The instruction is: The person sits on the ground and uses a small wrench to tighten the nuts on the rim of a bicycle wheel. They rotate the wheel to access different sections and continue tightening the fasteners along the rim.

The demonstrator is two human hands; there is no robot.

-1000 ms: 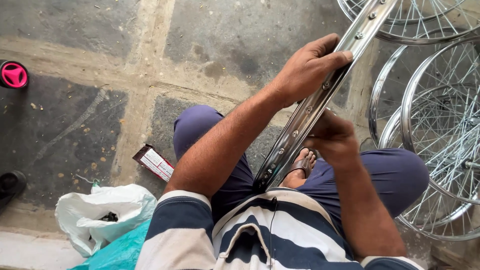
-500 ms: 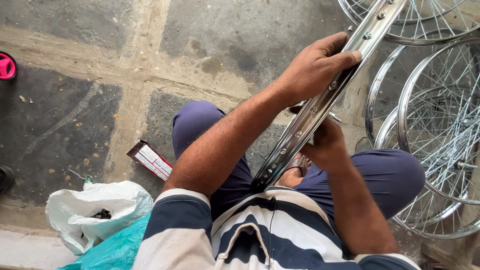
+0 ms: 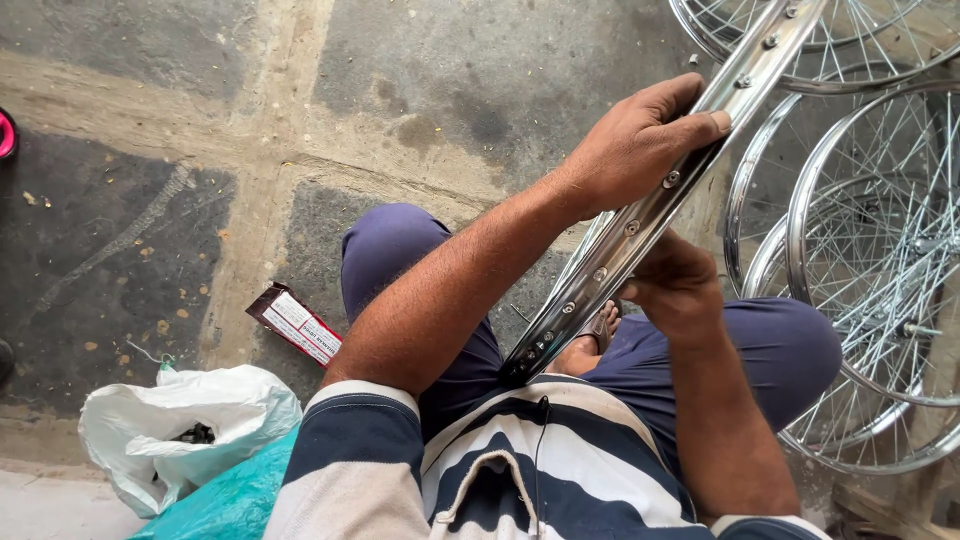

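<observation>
Bare wheel rim (image 3: 640, 225), shiny metal w/ a row of spoke holes and nipples along the inner channel, runs diagonally from the person's lap up toward the top right of frame. Lower end sits against the striped shirt (image 3: 560, 450), just above the crossed legs.

Left hand (image 3: 635, 150) is clamped over the rim's upper stretch, fingers wrapped across the channel, thumb on the near edge. Right hand (image 3: 675, 285) is just under the rim, below the left hand; looks closed around the rim's underside or something small there, but fingers are hidden, so can't tell exactly what it pinches.

Handling, as a guess: rim is light for its span, stiff along the hoop but can flex sideways w/o spokes. Polished surface prob slippery; edges and nipple ends could bite skin. Best hold is across the channel like the left hand does, w/ a 2nd support point further down.

Right of the rim: several spoked wheels (image 3: 870, 260) stacked on the stone floor (image 3: 200, 150). Left of the rim, near the knee: small red-and-white box (image 3: 296, 323). Further left and lower: white plastic bag (image 3: 180, 425) and a teal bag (image 3: 235, 500) touching it.
</observation>
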